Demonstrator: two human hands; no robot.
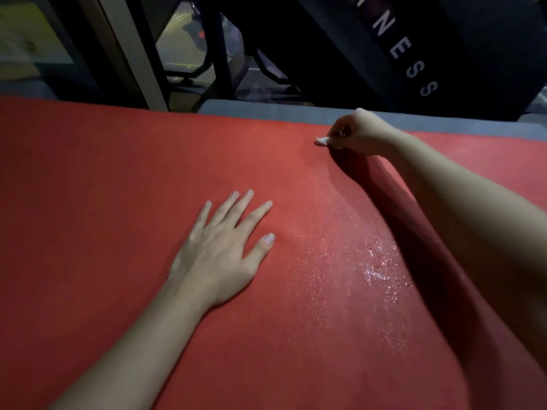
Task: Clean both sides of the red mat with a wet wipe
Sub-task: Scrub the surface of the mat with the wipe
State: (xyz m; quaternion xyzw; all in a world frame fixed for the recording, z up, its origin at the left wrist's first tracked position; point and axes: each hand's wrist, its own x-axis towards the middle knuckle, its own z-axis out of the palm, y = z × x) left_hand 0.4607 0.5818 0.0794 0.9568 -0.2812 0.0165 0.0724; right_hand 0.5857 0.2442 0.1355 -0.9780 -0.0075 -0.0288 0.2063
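Wide red mat [118, 173] with a fine-grained matte face, spread flat over a grey surface [266, 109]. Fills nearly all of the lower view and leaves only a narrow grey strip bare beyond its far edge. Looks dry and even in colour across the left half. Glistens right of centre with a patch of small water droplets [376, 267], thickest beside the shadow of the right forearm and thinning toward the far edge. Carries a dark shadow band under that forearm.

Left hand [219, 250]: palm down on the mat near the middle, all 5 fingers straight and spread, grip released, holding nothing. Pressing or merely resting, cannot tell which.

Right hand [358, 131]: at the far edge of the mat, right of centre, grip clenched round a small crumpled white wet wipe [322, 141]. Shows only a tuft of the wipe, poking out at the left side of the fist and touching the mat.

Beyond the surface: a dim background with dark metal frame legs [219, 54] and a slanted black panel [444, 39] bearing the white letters "N E S S".
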